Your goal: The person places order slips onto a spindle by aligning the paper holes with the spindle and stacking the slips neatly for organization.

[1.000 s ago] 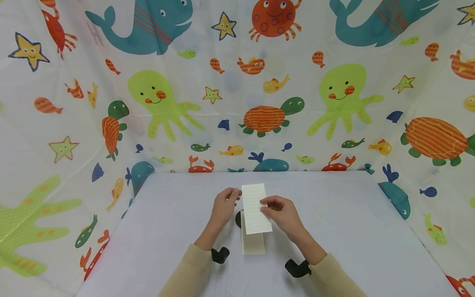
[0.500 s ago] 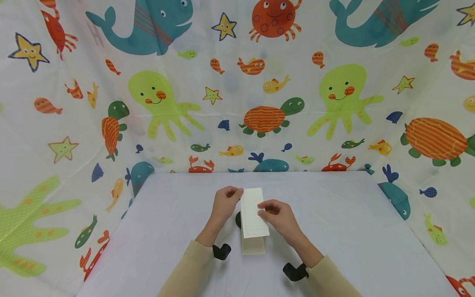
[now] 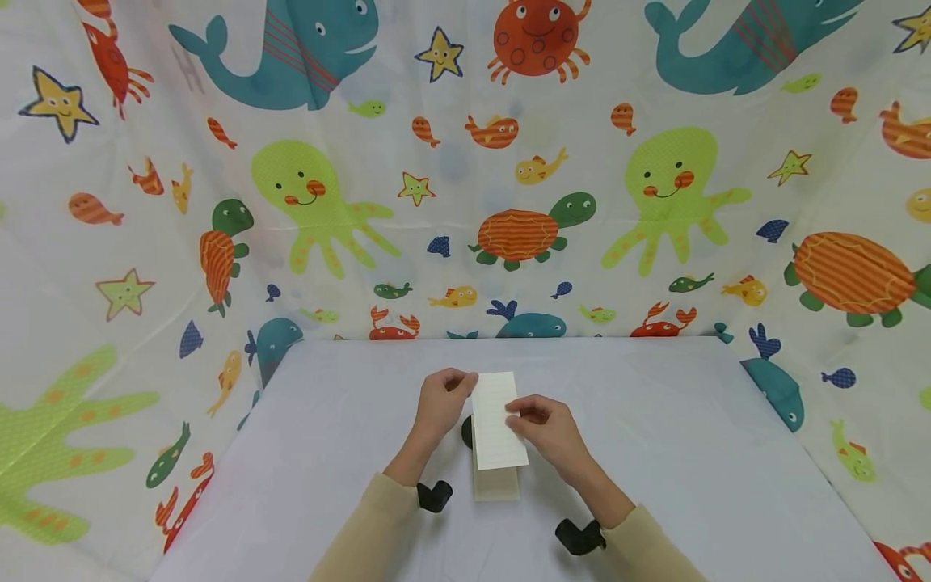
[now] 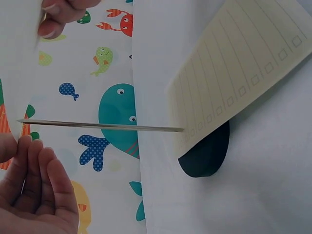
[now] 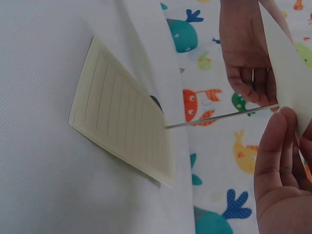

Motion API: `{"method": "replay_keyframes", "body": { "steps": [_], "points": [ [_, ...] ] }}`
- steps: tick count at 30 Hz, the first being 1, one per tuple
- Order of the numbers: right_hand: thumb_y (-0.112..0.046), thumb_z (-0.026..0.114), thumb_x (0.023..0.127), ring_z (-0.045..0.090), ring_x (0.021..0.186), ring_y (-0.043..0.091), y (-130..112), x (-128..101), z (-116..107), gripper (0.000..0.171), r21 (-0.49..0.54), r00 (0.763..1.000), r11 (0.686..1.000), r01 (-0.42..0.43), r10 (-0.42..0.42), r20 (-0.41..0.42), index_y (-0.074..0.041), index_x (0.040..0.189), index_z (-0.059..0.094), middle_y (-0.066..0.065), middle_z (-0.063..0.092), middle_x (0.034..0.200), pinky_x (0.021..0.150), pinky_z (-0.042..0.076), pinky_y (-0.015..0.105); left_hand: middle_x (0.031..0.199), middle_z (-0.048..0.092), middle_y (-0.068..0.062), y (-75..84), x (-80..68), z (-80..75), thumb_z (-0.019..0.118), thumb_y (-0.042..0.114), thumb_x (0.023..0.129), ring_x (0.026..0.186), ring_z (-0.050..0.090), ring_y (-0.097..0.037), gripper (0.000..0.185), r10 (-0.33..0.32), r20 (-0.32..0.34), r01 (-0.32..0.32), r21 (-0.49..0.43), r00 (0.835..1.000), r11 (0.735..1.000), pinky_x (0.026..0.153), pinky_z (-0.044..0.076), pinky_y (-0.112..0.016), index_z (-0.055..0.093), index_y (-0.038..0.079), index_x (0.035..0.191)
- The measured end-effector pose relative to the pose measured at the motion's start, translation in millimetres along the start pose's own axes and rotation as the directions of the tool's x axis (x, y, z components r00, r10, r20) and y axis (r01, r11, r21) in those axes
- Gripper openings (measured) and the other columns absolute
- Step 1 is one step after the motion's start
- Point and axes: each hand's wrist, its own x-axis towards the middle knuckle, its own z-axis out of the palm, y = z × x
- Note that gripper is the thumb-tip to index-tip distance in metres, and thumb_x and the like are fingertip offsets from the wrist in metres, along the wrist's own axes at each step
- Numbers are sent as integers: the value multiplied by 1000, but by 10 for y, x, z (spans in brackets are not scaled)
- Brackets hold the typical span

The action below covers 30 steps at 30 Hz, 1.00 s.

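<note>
A sea-creature curtain (image 3: 465, 162) is wrapping round the back and both sides of the scene, whales, octopuses and turtles all over it. In front of it a white table (image 3: 655, 453) is carrying everything, and cream sleeves (image 3: 364, 533) are coming in over its near edge. A black wrist mount (image 3: 434, 495) is sitting on the left arm and another on the right.

Over the middle of the table, towards the near edge, both hands are holding up a single lined sheet (image 3: 499, 420). The left hand (image 3: 440, 404) is pinching the sheet's left edge near the top, fingers curled in on it; in the left wrist view the sheet is showing edge-on as a thin line (image 4: 97, 125). The right hand (image 3: 547, 427) is gripping the right edge of the sheet, thumb and fingertips closed on the paper; the right wrist view is catching that pinch close up (image 5: 278, 146).

Directly beneath the raised sheet, a lined notepad (image 3: 497, 483) is lying flat on the table, its near end poking out below the sheet. A small dark round object (image 4: 207, 153) is peeking out from under the pad's far left corner, touching it; what it is, I cannot tell.
</note>
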Motion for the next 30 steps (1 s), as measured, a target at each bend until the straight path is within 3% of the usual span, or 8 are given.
{"method": "replay_keyframes", "body": {
  "steps": [19,30],
  "points": [
    [-9,77,90,56,89,22,5,-21,27,16,-12,1000,1000,7,-7,3,-10,107,75,5,67,104,71,51,21,88,64,-3,-52,22,25,66,27,100,84,56,-21,21,15,-8,-15,34,1000,999,74,51,-33,74,9,103],
    [-10,76,91,54,87,21,5,-37,35,17,-26,1000,1000,6,-6,15,-8,108,74,5,65,101,68,50,21,89,65,-3,-74,24,49,66,22,100,81,57,-20,18,64,-3,-63,46,998,997,70,50,-32,74,6,101]
  ]
}}
